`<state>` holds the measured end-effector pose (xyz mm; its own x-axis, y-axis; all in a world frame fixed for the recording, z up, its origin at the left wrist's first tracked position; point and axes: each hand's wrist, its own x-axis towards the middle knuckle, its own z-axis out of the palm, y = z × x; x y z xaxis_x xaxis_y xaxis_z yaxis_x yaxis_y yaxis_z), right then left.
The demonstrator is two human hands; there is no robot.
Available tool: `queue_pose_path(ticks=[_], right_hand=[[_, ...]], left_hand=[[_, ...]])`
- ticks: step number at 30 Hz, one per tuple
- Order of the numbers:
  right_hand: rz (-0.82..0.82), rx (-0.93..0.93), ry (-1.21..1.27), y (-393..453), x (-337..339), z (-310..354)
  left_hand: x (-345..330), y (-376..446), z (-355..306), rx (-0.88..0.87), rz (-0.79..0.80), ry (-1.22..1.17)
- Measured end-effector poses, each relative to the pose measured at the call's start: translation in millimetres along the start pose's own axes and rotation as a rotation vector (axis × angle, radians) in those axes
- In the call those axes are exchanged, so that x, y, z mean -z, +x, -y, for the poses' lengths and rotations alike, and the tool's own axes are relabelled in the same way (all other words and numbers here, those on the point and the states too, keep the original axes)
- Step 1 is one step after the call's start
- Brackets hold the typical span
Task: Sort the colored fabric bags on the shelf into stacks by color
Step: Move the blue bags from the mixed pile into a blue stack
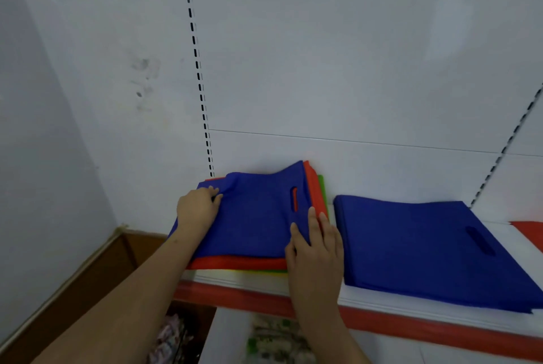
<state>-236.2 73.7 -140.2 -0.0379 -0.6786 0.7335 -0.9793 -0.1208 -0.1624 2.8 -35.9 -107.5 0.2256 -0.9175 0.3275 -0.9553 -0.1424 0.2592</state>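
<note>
White panelled wall backs a white shelf [264,284] with a red front edge; a slotted upright [199,81] runs up the wall behind the left pile.

On the shelf's left part sits a mixed pile: a blue bag [252,216] on top, a red bag [238,262] under it and a green bag [322,187] showing at the far right corner and the front edge. The left hand [197,208] rests on the blue bag's far left corner, its fingers [216,196] curled and bunching the cloth there, so the corner is pinched and rucked up. The right hand [316,249] lies flat at the pile's right edge, its fingers straight, holding nothing, with the tips on the blue bag just below its handle slot [294,198], through which red shows.

Just beside the pile to the right, apart by a narrow strip of bare shelf, lies a stack of blue bags [426,249], flat, its front right corner overhanging the shelf's edge. Beyond it, at the frame's right edge, a bit of another red bag [529,231] shows. The pile's back edge touches the wall.

The blue cloth is deep, matte and finely textured.
</note>
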Motion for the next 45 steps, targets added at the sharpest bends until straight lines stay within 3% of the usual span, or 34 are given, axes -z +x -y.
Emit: queue_pose_path(ticks=[5,12,14,18,21,24,27,29,36,42,45], right_hand=[[0.033,-0.069,-0.012,0.0,8.3,-1.7],[0.039,0.011,-0.075,6.7,10.3,-5.3],[0.085,-0.035,-0.065,8.2,20.1,-3.5],[-0.053,-0.075,0.028,11.8,40.8,-11.5],[0.03,-0.243,0.125,13.2,49.0,-27.1],[0.2,-0.512,0.431,17.3,60.0,-50.9],[0.098,-0.804,0.857,26.2,75.5,-75.9],[-0.001,-0.929,0.943,28.9,81.1,-97.1],[-0.167,-0.943,0.65,25.4,111.7,-201.1],[-0.114,-0.867,0.167,17.6,121.8,-276.4],[0.031,-0.81,-0.002,9.7,118.1,-292.8]], left_hand=[[8.7,-3.5,-5.5,-0.013,0.016,0.033],[26.0,-2.3,-3.9,-0.062,0.076,0.063],[39.3,-2.3,-7.9,-0.052,0.061,-0.019],[73.8,-0.4,-40.3,-0.123,-0.089,-0.267],[98.4,4.2,-79.4,-0.189,-0.11,-0.396],[110.3,4.4,-119.0,-0.285,-0.033,-0.517],[109.6,-3.0,-157.7,-0.39,0.056,-0.655],[105.2,-8.2,-183.8,-0.434,0.072,-0.683],[78.4,-16.5,-269.3,-0.52,0.1,-0.597],[16.6,-41.0,-322.7,-0.623,0.158,-0.496],[-34.6,-53.7,-322.0,-0.563,0.261,-0.457]])
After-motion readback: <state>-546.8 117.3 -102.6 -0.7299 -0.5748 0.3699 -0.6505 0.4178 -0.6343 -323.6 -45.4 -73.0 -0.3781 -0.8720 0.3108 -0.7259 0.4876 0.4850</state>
